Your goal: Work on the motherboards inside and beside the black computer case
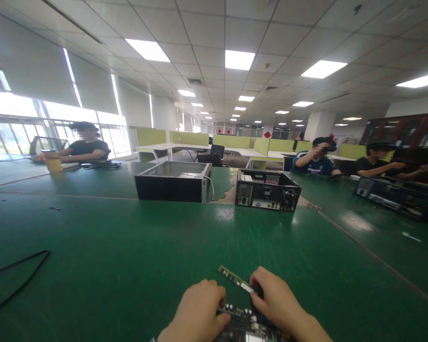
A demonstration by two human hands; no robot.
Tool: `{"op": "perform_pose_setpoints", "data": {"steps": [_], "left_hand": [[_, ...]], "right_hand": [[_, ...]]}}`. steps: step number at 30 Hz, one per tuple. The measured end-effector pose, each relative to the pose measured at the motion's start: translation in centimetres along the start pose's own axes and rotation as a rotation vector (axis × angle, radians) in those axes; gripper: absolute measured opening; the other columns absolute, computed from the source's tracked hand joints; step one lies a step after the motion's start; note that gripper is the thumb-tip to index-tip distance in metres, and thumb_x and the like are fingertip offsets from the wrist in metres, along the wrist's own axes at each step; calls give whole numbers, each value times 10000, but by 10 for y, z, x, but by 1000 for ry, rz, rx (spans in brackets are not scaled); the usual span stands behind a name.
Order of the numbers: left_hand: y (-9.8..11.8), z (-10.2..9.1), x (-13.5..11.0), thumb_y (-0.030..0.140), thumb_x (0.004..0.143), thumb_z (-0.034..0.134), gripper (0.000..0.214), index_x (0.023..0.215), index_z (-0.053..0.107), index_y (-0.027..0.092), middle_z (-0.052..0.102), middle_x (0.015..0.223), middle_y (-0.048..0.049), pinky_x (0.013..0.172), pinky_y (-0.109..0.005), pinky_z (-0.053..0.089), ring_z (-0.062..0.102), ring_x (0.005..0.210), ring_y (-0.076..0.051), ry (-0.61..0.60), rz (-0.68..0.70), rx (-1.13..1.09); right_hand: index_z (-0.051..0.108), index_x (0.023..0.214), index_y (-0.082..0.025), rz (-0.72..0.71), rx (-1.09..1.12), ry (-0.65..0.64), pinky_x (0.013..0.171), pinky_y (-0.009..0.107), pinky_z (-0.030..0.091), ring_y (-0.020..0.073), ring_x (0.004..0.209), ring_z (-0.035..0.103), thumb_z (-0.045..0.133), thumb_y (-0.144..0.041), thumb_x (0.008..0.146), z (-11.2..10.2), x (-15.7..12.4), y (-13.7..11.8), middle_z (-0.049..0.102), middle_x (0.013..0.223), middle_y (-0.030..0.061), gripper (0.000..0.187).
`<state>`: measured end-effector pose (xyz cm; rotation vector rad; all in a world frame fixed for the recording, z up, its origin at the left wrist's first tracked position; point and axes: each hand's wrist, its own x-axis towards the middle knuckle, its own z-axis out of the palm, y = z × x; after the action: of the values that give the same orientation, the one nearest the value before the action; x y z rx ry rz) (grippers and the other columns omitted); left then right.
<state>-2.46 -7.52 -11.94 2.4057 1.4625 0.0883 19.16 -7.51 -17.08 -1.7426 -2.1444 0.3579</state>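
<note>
A dark printed circuit board with pale connectors lies at the near side of the glossy green tabletop, outside any case; its nearest part is out of frame. The left hand is curled at the board's left edge, thumb and index finger nearly together and apparently pinching it. The right hand, at the board's right, has thumb and finger closed on one end of a slim green memory module, which slants just beyond the board, clear of it.

As things stand, the work looks partway: the module is separate and not seated in a slot, while the board is not mounted. Whether other modules sit in it cannot be told. Well beyond the board stands a black metal computer case with rear ports.

The module's whitish patch may be a label, too small to read; no brand is legible anywhere.
</note>
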Motion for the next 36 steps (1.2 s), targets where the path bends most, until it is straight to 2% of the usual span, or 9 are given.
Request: {"op": "perform_pose_setpoints", "data": {"steps": [5,11,15,18,22,25,29,32,36], "left_hand": [[-3,-1,3,346,707,595,229,905,610,233,620,976,-52,808,-388,437,558,946,-257,22,-6,5],[-1,2,4,328,691,631,235,901,603,228,600,959,-42,806,-388,433,534,936,-254,66,17,1],[-2,-1,5,304,731,618,373,1097,567,251,534,1145,-47,887,-360,399,472,1054,-242,252,39,-66],[-9,-5,3,335,789,595,471,1251,506,307,473,1295,-42,971,-381,338,408,1169,-251,248,145,-83],[-16,-9,1,402,871,500,248,1032,642,278,627,1011,-35,846,-357,375,519,978,-231,72,202,-83],[-16,-11,2,380,827,571,157,835,637,238,649,842,5,723,-296,364,549,816,-187,58,142,-92],[-17,-10,4,347,763,639,120,758,611,230,644,786,30,636,-260,325,544,757,-161,73,113,-84],[-19,-7,3,336,745,646,99,747,615,241,647,778,34,645,-259,330,554,772,-166,44,150,-77],[-21,-2,2,300,736,609,62,763,624,246,658,799,16,670,-279,353,575,804,-191,4,158,-37]], "right_hand": [[627,868,-207,44,5,26,706,246,351,158,807,561,506,-181,727,4,2,3,614,861,23,188],[539,723,-194,155,50,26,556,224,283,115,598,493,489,-83,614,7,4,1,561,632,-27,163],[523,728,-203,-45,71,110,599,227,313,120,646,495,481,-101,675,1,0,-5,563,696,-24,122],[537,784,-209,-222,136,102,657,232,349,129,713,534,500,-155,755,-1,-5,-6,602,777,-11,72],[519,795,-209,-318,219,114,685,234,370,128,737,550,503,-178,800,3,-8,-6,620,816,0,35],[485,753,-202,-333,262,158,667,231,373,127,730,530,527,-174,786,4,-9,-10,587,803,7,60],[491,722,-195,-267,349,139,638,227,379,123,687,515,587,-205,759,4,-12,-17,553,739,-4,103],[566,875,-200,-161,362,88,636,230,385,120,675,533,586,-192,753,5,-15,-20,592,765,-9,124],[608,837,-207,-198,289,12,700,242,384,137,772,564,574,-159,742,9,-18,-21,628,801,-2,112]]}}
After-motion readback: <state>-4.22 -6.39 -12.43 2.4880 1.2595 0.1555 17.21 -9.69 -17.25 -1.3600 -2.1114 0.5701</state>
